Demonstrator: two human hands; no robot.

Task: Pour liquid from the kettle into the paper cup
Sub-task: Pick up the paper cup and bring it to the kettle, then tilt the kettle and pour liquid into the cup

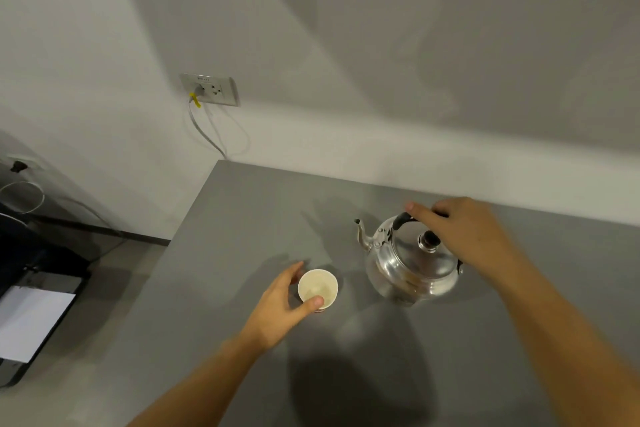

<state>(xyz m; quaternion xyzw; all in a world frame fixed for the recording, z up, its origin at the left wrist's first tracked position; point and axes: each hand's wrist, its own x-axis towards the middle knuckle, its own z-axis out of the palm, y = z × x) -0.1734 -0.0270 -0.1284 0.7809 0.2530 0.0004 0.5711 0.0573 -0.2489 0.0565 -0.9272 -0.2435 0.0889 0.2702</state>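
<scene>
On the grey tabletop [221, 340] at centre frame, the left hand [280, 305] cups the white, seemingly empty paper cup [318, 288], while the right hand [471, 232] grips the black handle of the lidded silver metal kettle [408, 267].

One kettle [412, 263], one paper cup [318, 288], two hands, one wall socket [210, 89]
</scene>
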